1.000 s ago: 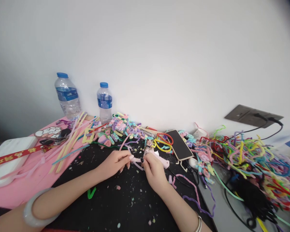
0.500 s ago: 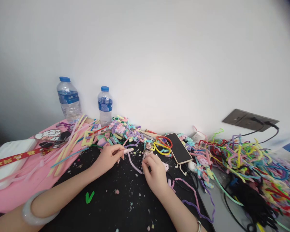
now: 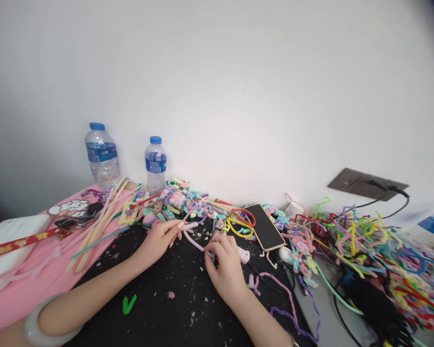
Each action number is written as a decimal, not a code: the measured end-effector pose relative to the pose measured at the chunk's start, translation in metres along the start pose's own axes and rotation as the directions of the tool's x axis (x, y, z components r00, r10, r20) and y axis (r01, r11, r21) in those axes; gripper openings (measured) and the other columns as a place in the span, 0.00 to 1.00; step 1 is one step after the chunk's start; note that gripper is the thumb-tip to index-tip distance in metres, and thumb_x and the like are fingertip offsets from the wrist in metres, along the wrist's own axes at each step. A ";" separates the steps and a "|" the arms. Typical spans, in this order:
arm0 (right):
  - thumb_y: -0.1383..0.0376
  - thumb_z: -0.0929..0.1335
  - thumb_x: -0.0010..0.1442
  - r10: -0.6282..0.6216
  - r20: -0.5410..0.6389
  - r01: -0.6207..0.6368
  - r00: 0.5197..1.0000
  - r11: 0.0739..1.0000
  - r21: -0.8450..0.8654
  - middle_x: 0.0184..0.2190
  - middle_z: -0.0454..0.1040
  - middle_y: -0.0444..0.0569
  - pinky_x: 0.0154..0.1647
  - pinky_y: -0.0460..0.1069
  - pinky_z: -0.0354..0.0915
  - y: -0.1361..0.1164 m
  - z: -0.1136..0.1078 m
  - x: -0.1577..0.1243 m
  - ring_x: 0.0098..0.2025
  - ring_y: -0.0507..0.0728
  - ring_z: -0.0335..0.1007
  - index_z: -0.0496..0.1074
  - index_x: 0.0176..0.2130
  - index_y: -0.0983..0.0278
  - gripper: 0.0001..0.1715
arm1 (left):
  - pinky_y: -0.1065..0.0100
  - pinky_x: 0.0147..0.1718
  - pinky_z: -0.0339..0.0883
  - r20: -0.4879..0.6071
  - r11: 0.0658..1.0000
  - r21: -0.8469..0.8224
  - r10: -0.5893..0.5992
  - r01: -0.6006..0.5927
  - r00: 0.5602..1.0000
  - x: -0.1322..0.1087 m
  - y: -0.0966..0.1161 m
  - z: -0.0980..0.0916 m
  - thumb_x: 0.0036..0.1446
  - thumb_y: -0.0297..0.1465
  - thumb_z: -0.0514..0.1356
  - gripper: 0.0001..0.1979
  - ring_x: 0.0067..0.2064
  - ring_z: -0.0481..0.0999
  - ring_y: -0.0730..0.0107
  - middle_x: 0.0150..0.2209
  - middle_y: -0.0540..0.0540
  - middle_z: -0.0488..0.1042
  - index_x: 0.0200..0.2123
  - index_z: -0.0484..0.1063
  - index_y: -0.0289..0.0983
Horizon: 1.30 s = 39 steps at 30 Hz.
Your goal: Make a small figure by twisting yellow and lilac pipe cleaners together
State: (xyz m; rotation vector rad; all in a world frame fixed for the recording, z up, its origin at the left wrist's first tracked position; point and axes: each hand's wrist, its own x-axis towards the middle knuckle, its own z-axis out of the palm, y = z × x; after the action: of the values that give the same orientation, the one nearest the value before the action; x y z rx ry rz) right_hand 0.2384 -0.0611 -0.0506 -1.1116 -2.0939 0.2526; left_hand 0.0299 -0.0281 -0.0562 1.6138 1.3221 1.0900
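Observation:
My left hand (image 3: 162, 238) pinches a short pink-lilac fuzzy piece, which looks like pipe cleaner, between thumb and fingertips. From it a lilac pipe cleaner (image 3: 194, 242) curves down to the right. My right hand (image 3: 224, 262) has its fingers closed at the other end of this strand, by the thumb tip. Past the knuckles of that hand pokes a pale pink device (image 3: 243, 255) with a dark cord; most of it is hidden, and whether the hand touches it I cannot tell. A bent green pipe cleaner piece (image 3: 129, 304) lies nearer me on the black tabletop (image 3: 159, 318).
A heap of colourful pipe cleaner pieces (image 3: 181, 197) lines the wall, with a phone (image 3: 264, 226) among them. More tangled strands (image 3: 376, 241) and plugged-in cables fill the right. Two water bottles (image 3: 155, 164) stand at the back left, by a pink sheet (image 3: 18, 303).
The view has tilted up slightly, so the scene sits lower. My hands keep their hold, and my right hand has come a little closer to the left one.

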 end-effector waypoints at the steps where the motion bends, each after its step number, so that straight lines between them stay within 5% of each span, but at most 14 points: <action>1: 0.74 0.62 0.56 0.007 -0.026 -0.006 1.000 1.000 0.031 0.38 0.68 0.50 0.44 0.54 0.61 0.000 -0.001 0.000 0.43 0.58 0.61 0.66 0.35 0.62 0.08 | 0.72 0.20 0.56 -0.021 0.999 -0.032 -0.004 0.003 1.000 0.001 -0.001 -0.001 0.59 0.39 0.50 0.16 0.21 0.63 0.73 0.24 0.51 0.68 0.42 0.70 0.36; 5: 0.73 0.60 0.59 0.013 -0.137 0.002 0.990 0.994 0.108 0.35 0.69 0.50 0.39 0.52 0.62 0.003 -0.005 -0.001 0.38 0.57 0.64 0.65 0.38 0.62 0.08 | 0.72 0.21 0.58 -0.031 0.996 -0.093 -0.019 0.016 0.999 0.005 -0.003 -0.003 0.58 0.37 0.50 0.11 0.20 0.63 0.75 0.27 0.50 0.71 0.37 0.64 0.36; 11: 0.71 0.60 0.60 0.005 -0.228 0.022 0.974 0.993 0.116 0.32 0.68 0.48 0.33 0.50 0.61 0.005 -0.004 -0.004 0.34 0.55 0.64 0.64 0.38 0.63 0.07 | 0.72 0.23 0.57 0.229 0.990 0.142 -0.017 -0.016 0.973 -0.004 0.001 0.006 0.56 0.37 0.53 0.11 0.21 0.67 0.72 0.19 0.52 0.70 0.29 0.67 0.36; 15: 0.70 0.59 0.60 0.031 -0.213 -0.005 0.977 0.993 0.121 0.31 0.68 0.48 0.33 0.49 0.61 0.006 -0.003 -0.002 0.34 0.55 0.65 0.64 0.37 0.63 0.06 | 0.71 0.24 0.57 0.202 0.980 0.194 0.012 -0.052 0.979 -0.006 0.003 0.006 0.58 0.39 0.51 0.14 0.20 0.67 0.71 0.15 0.54 0.66 0.30 0.69 0.36; 20: 0.70 0.59 0.60 0.063 -0.240 -0.031 0.969 0.991 0.133 0.30 0.68 0.48 0.31 0.49 0.61 0.005 -0.005 0.000 0.32 0.55 0.65 0.65 0.36 0.64 0.06 | 0.72 0.19 0.53 0.039 0.995 -0.100 0.001 0.003 0.999 -0.001 0.002 0.000 0.59 0.43 0.49 0.18 0.16 0.60 0.75 0.14 0.55 0.62 0.34 0.68 0.35; 24: 0.71 0.60 0.60 0.051 -0.172 -0.024 0.984 0.987 0.158 0.28 0.69 0.48 0.29 0.48 0.61 0.002 -0.005 -0.002 0.29 0.54 0.64 0.67 0.34 0.64 0.07 | 0.74 0.16 0.50 0.221 0.829 -0.529 -0.072 0.182 0.973 -0.005 0.006 0.006 0.56 0.46 0.52 0.21 0.16 0.59 0.78 0.20 0.50 0.68 0.36 0.68 0.32; 31: 0.72 0.63 0.59 -0.048 0.029 0.040 0.998 0.972 0.230 0.28 0.71 0.48 0.30 0.48 0.62 0.000 -0.002 -0.002 0.30 0.54 0.66 0.71 0.33 0.64 0.08 | 0.76 0.22 0.55 0.252 0.656 -0.692 -0.170 0.300 0.953 -0.015 0.013 0.017 0.51 0.36 0.63 0.11 0.21 0.59 0.81 0.22 0.53 0.64 0.28 0.70 0.33; 36: 0.70 0.63 0.58 -0.015 0.057 -0.002 0.998 0.962 0.272 0.27 0.73 0.48 0.29 0.48 0.62 0.000 0.001 -0.003 0.28 0.54 0.67 0.73 0.33 0.65 0.09 | 0.74 0.23 0.56 0.294 0.768 -0.562 -0.164 0.309 0.942 -0.016 0.011 0.018 0.52 0.40 0.61 0.14 0.22 0.61 0.79 0.21 0.53 0.64 0.29 0.72 0.32; 39: 0.68 0.66 0.56 0.157 0.064 -0.169 0.986 0.908 0.384 0.24 0.73 0.47 0.24 0.47 0.60 0.000 0.004 -0.003 0.23 0.52 0.64 0.74 0.31 0.65 0.06 | 0.73 0.22 0.55 0.268 0.882 -0.409 -0.128 0.233 0.955 -0.016 0.010 0.018 0.53 0.41 0.59 0.17 0.20 0.62 0.77 0.19 0.52 0.65 0.24 0.71 0.32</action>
State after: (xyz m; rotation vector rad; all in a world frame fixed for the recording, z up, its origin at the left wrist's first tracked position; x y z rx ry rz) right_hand 0.2371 -0.0626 -0.0551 -1.0409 -1.8679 0.7391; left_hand 0.0486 -0.0464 -0.0551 1.2116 0.9642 0.9636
